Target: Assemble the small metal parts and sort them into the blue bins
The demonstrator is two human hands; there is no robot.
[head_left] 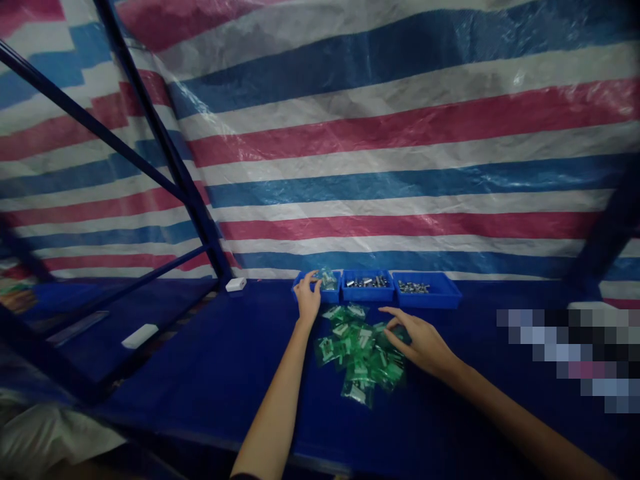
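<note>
My left hand (pixel 307 298) is over the left end of a blue bin (pixel 330 297), its thumb and forefinger curved with a gap between them. Right by those fingertips, in the same bin, lies a clear plastic bag (pixel 328 279); whether they touch it I cannot tell. Below the bins, a loose pile of green-tinted plastic bags (pixel 357 350) with small pale and metallic pieces inside is spread on the blue table (pixel 240 373). At the pile's right edge hovers my right hand (pixel 420 341), forefinger stretched out and thumb apart from it, with nothing visible between them.
Beside the left bin stand a middle blue bin (pixel 367 293) and a right blue bin (pixel 440 298), both with small metal parts. A white box (pixel 236 285) sits near a blue frame post (pixel 213 247). Striped sheeting (pixel 400 160) hangs behind. Another person's hand (pixel 17 300) shows far left.
</note>
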